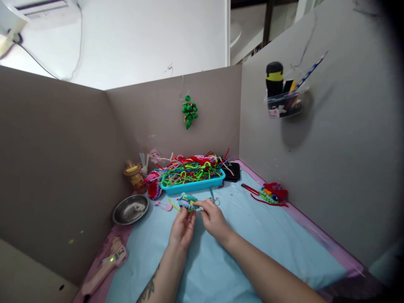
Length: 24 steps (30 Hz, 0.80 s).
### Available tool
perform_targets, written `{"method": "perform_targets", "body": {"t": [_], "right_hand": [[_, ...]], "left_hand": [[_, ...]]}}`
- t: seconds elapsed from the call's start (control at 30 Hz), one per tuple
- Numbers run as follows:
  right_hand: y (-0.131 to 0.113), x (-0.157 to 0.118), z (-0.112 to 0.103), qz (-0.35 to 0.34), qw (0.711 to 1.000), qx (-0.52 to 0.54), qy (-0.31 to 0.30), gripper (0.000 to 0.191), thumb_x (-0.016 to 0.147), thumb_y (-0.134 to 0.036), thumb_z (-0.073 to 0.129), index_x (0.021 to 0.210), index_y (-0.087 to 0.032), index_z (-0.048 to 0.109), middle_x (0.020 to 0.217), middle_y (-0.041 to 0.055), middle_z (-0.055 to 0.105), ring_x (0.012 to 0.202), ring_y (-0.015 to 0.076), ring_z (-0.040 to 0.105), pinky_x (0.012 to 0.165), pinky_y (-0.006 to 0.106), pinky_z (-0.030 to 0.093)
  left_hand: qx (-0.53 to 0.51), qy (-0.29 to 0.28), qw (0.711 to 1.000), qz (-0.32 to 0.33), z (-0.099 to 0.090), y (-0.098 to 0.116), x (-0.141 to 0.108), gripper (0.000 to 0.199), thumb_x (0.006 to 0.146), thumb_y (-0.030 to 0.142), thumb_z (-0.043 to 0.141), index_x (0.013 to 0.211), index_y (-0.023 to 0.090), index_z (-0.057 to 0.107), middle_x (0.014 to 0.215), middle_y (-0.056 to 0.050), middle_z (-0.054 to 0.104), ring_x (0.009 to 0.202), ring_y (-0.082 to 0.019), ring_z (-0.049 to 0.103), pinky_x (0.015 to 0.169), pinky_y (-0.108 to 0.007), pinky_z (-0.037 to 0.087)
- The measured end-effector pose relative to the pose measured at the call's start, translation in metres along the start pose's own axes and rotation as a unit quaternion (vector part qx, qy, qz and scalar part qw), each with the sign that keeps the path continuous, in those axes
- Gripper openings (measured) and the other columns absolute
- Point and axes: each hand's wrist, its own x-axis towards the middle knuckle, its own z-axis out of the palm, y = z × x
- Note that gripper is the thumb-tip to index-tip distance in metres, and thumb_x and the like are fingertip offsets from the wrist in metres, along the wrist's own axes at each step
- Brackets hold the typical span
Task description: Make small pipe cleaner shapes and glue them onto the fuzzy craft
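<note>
A small fuzzy craft piece [187,201] in turquoise, blue and yellow is held up over the middle of the blue-covered table [252,244]. My left hand [183,229] grips it from below, palm turned up, with the fingers behind it. My right hand [213,215] touches its right side with the fingertips pressed together. Just beyond stands a blue tray [195,186] heaped with colourful fuzzy stems [192,168]. Scissors [215,201] lie partly hidden behind my right hand.
To the left are a metal bowl [126,210] with small pale bits, a pink glue gun [105,267] and a jar [136,177]. A red cutter [250,189] and a red fuzzy piece [276,191] lie right. Grey panels enclose the table.
</note>
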Motion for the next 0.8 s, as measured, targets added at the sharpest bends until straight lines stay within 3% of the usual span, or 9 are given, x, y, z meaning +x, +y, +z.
{"method": "perform_targets", "body": {"t": [0.33,0.6,0.8], "right_hand": [[-0.0027,0.0017,-0.0016,0.000,1.000,0.018,-0.003,0.041,0.076,-0.003,0.043,0.107,-0.022,0.062,0.086,0.0046,0.057,0.081,0.0178,0.055,0.073,0.030,0.046],[-0.0004,0.0012,-0.0003,-0.004,1.000,0.024,-0.010,0.042,0.077,-0.003,0.043,0.108,-0.023,0.062,0.087,0.0048,0.059,0.083,0.0181,0.055,0.075,0.031,0.046],[0.0010,0.0023,-0.0005,-0.007,0.999,0.032,-0.023,0.044,0.077,-0.003,0.043,0.111,-0.024,0.060,0.089,0.0049,0.060,0.085,0.0183,0.056,0.076,0.031,0.046]], "left_hand": [[0.012,0.003,1.000,0.010,0.0009,0.0004,-0.0007,0.022,0.087,0.003,0.043,0.085,0.013,0.063,0.080,-0.004,0.069,0.070,-0.011,0.066,0.072,-0.022,0.053],[-0.002,-0.005,1.000,0.004,-0.0019,0.0012,0.0015,0.024,0.087,0.004,0.044,0.097,0.017,0.062,0.083,-0.004,0.070,0.072,-0.010,0.066,0.074,-0.022,0.052],[-0.003,-0.002,1.000,0.009,-0.0036,0.0023,0.0035,0.024,0.087,0.003,0.043,0.086,0.015,0.064,0.080,-0.004,0.069,0.073,-0.010,0.066,0.075,-0.022,0.052]]}}
